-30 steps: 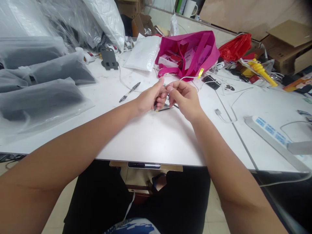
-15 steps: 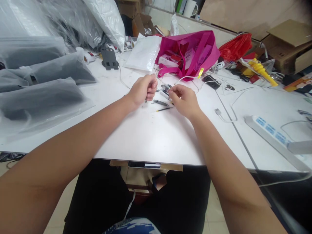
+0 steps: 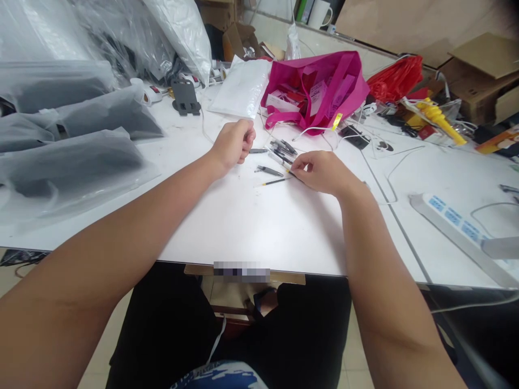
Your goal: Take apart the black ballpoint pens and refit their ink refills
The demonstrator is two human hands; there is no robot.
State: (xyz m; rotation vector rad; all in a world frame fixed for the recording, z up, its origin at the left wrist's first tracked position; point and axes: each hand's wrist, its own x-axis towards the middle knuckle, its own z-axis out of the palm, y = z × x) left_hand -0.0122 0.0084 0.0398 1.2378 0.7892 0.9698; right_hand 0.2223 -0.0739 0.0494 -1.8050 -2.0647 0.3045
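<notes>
My left hand (image 3: 234,143) is curled into a fist just above the white table; whatever is in it is hidden by the fingers. A dark pen barrel (image 3: 258,151) lies just right of its knuckles. My right hand (image 3: 314,170) pinches at the right side of a loose pile of pen parts (image 3: 283,148), fingertips low at the tabletop. A thin pen refill with a yellow end (image 3: 289,172) shows at those fingertips, mostly covered. Between the hands lie a grey pen barrel (image 3: 270,171) and a separate refill (image 3: 274,182) with a yellow band.
Behind the pens stands a magenta bag (image 3: 352,81) with small boxes inside, beside a white padded mailer (image 3: 239,89). Frosted bags (image 3: 73,162) cover the left side. A black phone stand (image 3: 185,97), a power strip (image 3: 450,216) and white cables lie around.
My right hand has moved right and slightly down, lowering its fingertips to the refill. My left hand has shifted a little left, uncovering the pen barrel beside it.
</notes>
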